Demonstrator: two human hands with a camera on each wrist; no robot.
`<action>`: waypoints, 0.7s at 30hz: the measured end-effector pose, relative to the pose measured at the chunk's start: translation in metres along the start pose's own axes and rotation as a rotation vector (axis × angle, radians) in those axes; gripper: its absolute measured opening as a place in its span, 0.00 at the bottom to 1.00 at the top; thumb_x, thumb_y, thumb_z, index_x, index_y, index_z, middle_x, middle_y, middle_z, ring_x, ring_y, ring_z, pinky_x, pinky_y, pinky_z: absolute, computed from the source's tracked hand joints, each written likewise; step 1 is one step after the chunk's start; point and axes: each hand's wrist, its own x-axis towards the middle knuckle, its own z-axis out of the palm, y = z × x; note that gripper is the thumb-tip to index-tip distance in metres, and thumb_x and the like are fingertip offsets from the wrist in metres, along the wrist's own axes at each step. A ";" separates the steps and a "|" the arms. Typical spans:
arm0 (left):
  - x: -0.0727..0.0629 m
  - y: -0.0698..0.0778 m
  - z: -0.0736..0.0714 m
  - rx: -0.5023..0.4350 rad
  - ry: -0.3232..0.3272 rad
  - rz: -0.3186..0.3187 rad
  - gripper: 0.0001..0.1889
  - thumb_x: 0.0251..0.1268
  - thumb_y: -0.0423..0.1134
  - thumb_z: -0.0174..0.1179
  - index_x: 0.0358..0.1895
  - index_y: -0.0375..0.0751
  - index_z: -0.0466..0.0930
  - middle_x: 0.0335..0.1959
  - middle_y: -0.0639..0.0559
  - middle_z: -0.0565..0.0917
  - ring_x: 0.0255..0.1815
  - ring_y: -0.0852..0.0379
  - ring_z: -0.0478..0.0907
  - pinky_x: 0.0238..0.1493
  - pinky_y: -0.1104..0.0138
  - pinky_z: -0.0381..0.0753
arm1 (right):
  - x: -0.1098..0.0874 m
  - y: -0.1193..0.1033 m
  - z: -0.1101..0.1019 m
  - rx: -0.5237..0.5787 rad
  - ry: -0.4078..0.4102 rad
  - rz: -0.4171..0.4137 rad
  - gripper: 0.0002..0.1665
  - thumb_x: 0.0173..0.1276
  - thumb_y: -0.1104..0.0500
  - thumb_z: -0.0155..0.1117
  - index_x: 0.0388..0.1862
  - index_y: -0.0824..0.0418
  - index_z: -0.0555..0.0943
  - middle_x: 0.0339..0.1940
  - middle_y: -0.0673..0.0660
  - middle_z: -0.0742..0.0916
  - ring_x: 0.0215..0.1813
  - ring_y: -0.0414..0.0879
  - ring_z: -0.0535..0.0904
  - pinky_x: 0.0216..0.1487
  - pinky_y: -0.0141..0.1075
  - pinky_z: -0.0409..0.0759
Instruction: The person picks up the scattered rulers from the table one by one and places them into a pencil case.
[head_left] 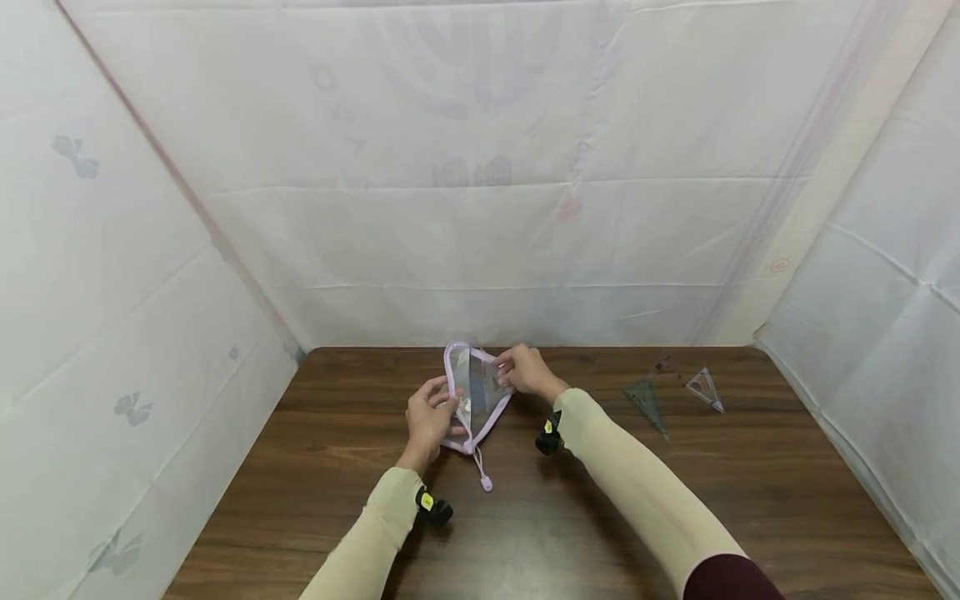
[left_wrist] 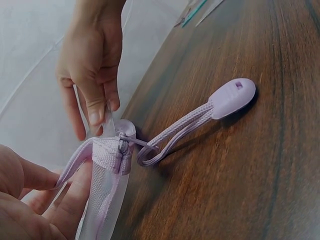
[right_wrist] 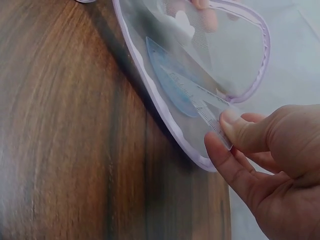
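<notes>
A clear mesh pouch with a lilac zip edge stands opened near the far edge of the table. My left hand holds its near left rim, the lilac edge caught between thumb and fingers. At the pouch's mouth, my right hand pinches a clear set square with ruled edges by one end; its tip reaches inside. A blue half-round piece, seemingly a protractor, shows through the mesh beside it. From the zip end hangs a lilac cord pull.
To the right on the wooden table lie a green set square, a clear set square and a small reddish transparent piece. White cloth hangs behind and at both sides.
</notes>
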 end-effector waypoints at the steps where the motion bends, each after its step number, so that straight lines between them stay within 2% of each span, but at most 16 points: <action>1: 0.000 0.000 0.000 -0.004 -0.002 0.002 0.22 0.68 0.23 0.63 0.64 0.39 0.78 0.48 0.37 0.88 0.32 0.48 0.87 0.21 0.53 0.91 | 0.000 0.000 0.001 0.001 -0.001 0.002 0.19 0.63 0.74 0.72 0.54 0.69 0.86 0.36 0.59 0.91 0.30 0.49 0.87 0.28 0.33 0.89; 12: 0.001 -0.001 0.000 -0.028 -0.019 0.017 0.22 0.69 0.23 0.62 0.64 0.36 0.77 0.50 0.34 0.87 0.32 0.47 0.87 0.22 0.53 0.91 | 0.001 -0.008 0.010 -0.033 -0.019 -0.021 0.20 0.62 0.73 0.74 0.54 0.69 0.86 0.34 0.58 0.90 0.26 0.49 0.86 0.25 0.32 0.88; 21: 0.000 -0.002 0.001 -0.029 -0.011 0.006 0.21 0.68 0.23 0.62 0.63 0.39 0.78 0.50 0.35 0.87 0.33 0.49 0.87 0.23 0.54 0.91 | 0.005 -0.008 0.019 -0.013 -0.035 0.017 0.20 0.62 0.75 0.73 0.54 0.68 0.86 0.35 0.59 0.90 0.25 0.47 0.86 0.25 0.33 0.89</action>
